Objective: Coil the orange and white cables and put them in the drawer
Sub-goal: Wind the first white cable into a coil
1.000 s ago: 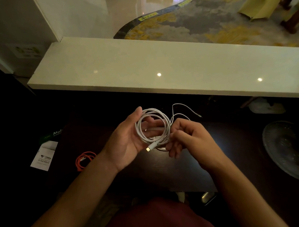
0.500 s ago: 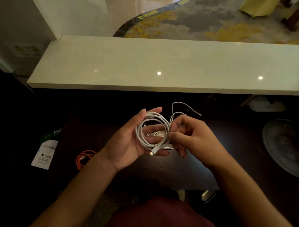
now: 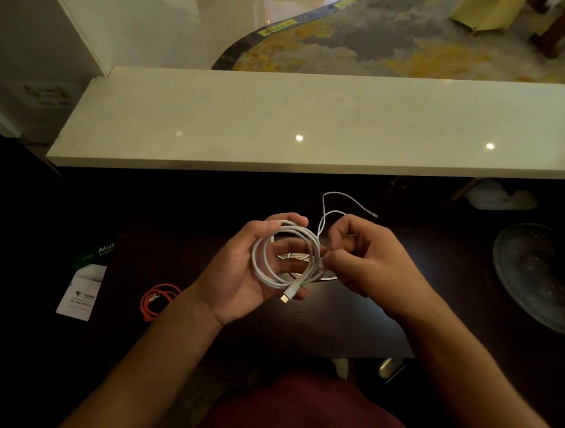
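Observation:
The white cable (image 3: 272,275) is wound into several loops that rest in my left hand (image 3: 239,276), palm up, fingers curled around the far side of the coil. Its plug end hangs at the bottom of the coil near my palm. My right hand (image 3: 366,262) pinches the coil's right side; a loose tail of white cable runs up and away behind it over the dark table (image 3: 334,323). The orange cable (image 3: 157,300) lies coiled on the table, left of my left wrist, untouched. No drawer can be made out.
A white counter ledge (image 3: 311,124) runs across the back. A glass dish (image 3: 537,273) sits at the right of the table. A white leaflet (image 3: 80,295) and a green packet (image 3: 95,254) lie at the left. A crumpled white item (image 3: 502,197) rests under the ledge, far right.
The coil has turned in my left hand, its plug end dropping lower toward the palm. My right hand shifted slightly right and keeps pinching the coil's side. The orange cable has not moved.

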`<state>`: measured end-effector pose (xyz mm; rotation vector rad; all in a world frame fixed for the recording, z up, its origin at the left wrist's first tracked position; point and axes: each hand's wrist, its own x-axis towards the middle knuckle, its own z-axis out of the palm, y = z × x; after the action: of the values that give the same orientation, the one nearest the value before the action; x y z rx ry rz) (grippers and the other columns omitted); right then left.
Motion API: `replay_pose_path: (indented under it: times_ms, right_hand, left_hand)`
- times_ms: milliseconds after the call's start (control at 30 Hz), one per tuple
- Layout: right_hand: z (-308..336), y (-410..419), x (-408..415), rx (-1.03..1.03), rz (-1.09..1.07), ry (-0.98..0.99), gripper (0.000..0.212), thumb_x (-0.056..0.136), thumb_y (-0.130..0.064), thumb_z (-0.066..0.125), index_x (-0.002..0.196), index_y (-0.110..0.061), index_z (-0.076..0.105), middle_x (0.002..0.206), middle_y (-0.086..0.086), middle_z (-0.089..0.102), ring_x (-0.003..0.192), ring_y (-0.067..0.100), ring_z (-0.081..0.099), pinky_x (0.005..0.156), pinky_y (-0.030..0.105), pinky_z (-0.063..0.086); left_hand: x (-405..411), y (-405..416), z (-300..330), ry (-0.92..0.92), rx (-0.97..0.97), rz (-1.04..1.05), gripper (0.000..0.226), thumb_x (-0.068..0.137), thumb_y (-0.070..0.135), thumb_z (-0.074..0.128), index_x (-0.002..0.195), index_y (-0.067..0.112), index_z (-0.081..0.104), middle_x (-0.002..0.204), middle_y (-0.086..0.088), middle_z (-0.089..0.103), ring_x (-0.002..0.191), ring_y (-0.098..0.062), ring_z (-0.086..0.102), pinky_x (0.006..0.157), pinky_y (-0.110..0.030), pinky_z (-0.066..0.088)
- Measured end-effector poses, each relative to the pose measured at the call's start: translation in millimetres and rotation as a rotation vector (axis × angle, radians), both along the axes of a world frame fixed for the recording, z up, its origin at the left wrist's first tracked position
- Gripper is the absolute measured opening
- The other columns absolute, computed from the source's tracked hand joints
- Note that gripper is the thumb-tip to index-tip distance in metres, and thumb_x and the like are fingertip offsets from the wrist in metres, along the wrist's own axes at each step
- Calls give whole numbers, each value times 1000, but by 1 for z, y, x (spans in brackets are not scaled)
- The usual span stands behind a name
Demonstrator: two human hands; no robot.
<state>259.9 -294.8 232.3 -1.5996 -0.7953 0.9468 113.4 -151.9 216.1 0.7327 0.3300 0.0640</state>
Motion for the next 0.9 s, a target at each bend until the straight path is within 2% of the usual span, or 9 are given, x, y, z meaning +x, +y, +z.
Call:
replay_pose_path:
  times_ms: [100,267,367,500,600,700,833,900]
  right_hand:
    - [2,-1,-2,32,-33,17,19,82,0,66,74,-13,56,53,8,44,42,14,38,41,19,34]
    - [3,-4,-2,31,-58,5,24,85,7,68,75,-10,54,50,2,44,43,11,36,42,20,32]
    - [4,-6,-2,22,-25,-54,16,78,-5,70,78,-12,56,56,2,45,49,13,38,46,22,34]
    - [7,-8,-1,21,-7,-122,18,82,1,72,82,-9,57,58,1,51,53,16,44,49,21,38]
    - [11,-9,-1,17,0,-94,16,84,5,70,84,-3,55,59,9,52,49,14,43,46,15,38]
    - [12,-10,2,21,-20,-58,19,84,10,66,80,-4,54,58,11,45,45,13,36,43,18,33]
    - [13,-11,5,41,-68,-30,23,81,9,64,74,-11,54,54,7,41,44,13,33,42,21,30]
    - [14,-13,7,61,-115,-18,24,81,14,62,74,-7,52,53,4,41,43,11,33,42,20,29]
  left_hand:
    - [0,0,1,-8,-11,-10,34,94,31,45,119,14,61,109,-18,66,94,-34,64,66,-43,57]
    - [-1,-2,5,4,20,-66,40,94,33,44,124,13,61,111,-18,65,94,-36,64,67,-43,56]
    - [-2,-7,5,16,12,-124,50,93,36,44,134,11,58,115,-22,61,93,-40,65,66,-42,58]
    - [-6,-9,4,-27,-12,-173,48,99,41,38,133,11,56,118,-24,61,100,-46,65,74,-54,59]
    - [-7,-12,6,-40,21,-179,45,100,45,37,127,15,57,113,-23,63,91,-41,66,64,-44,59]
    - [-5,-13,9,-50,18,-168,39,96,40,43,123,15,56,113,-25,60,83,-36,63,57,-34,53]
    - [-3,-11,9,-83,-38,-177,36,94,34,46,121,13,55,113,-29,56,81,-34,60,55,-31,51]
    - [-3,-11,8,-96,-68,-197,34,95,33,42,120,12,53,115,-32,55,81,-34,60,55,-30,51]
